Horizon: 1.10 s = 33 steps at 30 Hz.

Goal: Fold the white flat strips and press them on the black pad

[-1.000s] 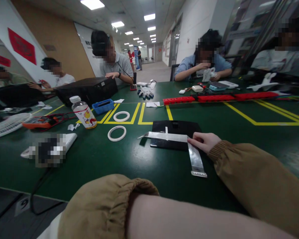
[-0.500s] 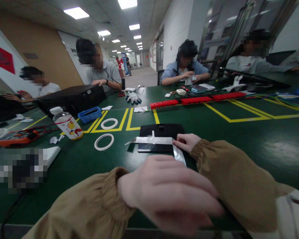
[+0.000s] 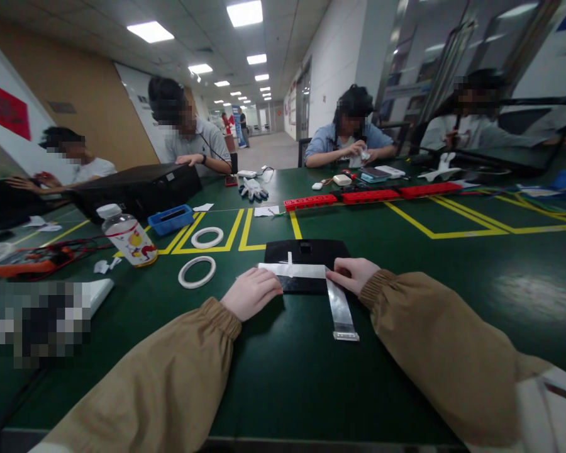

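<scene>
A silvery flat ribbon cable (image 3: pixel 306 270) runs across a black rectangular plate (image 3: pixel 327 250) on the green table. A short strip of white tape (image 3: pixel 290 259) crosses the cable. At the plate's right side the cable folds and hangs toward me, ending in a connector (image 3: pixel 346 336). My right hand (image 3: pixel 356 274) is closed, thumb and finger pinching the cable at that fold. My left hand (image 3: pixel 252 291) is closed at the cable's left end, just off the plate's left edge; its fingertips are partly hidden.
Two white tape rolls (image 3: pixel 197 272) lie left of the plate. Beyond them stand a drink bottle (image 3: pixel 131 238) and a blue tray (image 3: pixel 170 219). Red power strips (image 3: pixel 372 195) stretch across the far side. A glove (image 3: pixel 253 190) lies further back. Several people sit around the table.
My left hand has moved away from in front of the camera, forward and left, to the cable's left end. The cable's near end now shows. My right hand stays at the fold.
</scene>
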Each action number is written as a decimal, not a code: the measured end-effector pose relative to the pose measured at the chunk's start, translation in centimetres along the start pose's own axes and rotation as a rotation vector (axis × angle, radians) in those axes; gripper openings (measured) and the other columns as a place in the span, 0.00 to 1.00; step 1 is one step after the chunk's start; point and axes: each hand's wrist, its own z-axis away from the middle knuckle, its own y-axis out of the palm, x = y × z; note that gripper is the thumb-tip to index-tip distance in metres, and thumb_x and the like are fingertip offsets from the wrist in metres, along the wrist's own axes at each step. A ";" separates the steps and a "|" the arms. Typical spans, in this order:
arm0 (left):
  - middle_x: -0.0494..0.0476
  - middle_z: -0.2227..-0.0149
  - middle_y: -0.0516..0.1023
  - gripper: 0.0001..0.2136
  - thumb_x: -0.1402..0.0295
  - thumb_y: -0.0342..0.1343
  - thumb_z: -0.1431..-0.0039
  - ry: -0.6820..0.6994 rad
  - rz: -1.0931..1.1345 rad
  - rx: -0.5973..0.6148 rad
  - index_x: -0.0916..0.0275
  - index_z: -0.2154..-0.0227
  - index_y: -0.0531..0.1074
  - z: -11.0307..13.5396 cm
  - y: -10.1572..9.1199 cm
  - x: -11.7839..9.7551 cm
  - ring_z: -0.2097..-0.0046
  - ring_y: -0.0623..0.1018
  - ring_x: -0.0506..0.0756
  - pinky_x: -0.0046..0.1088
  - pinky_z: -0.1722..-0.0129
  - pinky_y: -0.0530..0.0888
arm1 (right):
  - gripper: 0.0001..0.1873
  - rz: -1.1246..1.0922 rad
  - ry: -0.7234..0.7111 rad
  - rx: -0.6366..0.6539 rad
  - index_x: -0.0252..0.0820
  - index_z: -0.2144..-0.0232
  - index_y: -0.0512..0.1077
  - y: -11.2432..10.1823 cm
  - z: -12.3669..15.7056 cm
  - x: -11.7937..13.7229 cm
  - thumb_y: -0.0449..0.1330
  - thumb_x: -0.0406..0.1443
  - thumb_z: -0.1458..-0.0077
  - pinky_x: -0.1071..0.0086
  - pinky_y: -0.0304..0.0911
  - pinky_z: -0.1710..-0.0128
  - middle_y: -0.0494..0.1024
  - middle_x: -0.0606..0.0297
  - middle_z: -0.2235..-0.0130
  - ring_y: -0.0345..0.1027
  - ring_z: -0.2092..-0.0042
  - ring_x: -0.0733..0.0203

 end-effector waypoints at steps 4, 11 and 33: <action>0.55 0.56 0.73 0.11 0.72 0.42 0.36 0.017 0.035 0.055 0.60 0.58 0.69 -0.1 0.6 -0.4 0.54 0.70 0.54 0.32 0.54 0.66 | 0.14 -0.026 -0.077 -0.099 0.41 0.76 0.67 0.3 0.0 -0.2 0.53 0.44 0.46 0.72 0.54 0.74 0.69 0.65 0.72 0.61 0.73 0.65; 0.62 0.40 0.57 0.26 0.60 0.50 0.40 -0.084 0.036 0.041 0.62 0.41 0.52 -0.7 1.4 -0.5 0.41 0.59 0.59 0.42 0.41 0.56 | 0.21 -0.047 -0.350 -0.267 0.39 0.57 0.68 0.8 -0.4 0.2 0.58 0.46 0.50 0.61 0.60 0.58 0.70 0.56 0.57 0.64 0.56 0.53; 0.56 0.53 0.72 0.13 0.66 0.51 0.40 -0.064 0.140 0.000 0.60 0.52 0.68 -2.0 2.0 -0.9 0.51 0.70 0.55 0.34 0.50 0.67 | 0.47 0.015 -0.346 -0.178 0.34 0.51 0.66 1.6 -1.9 1.5 0.67 0.55 0.71 0.50 0.44 0.42 0.68 0.51 0.52 0.57 0.47 0.46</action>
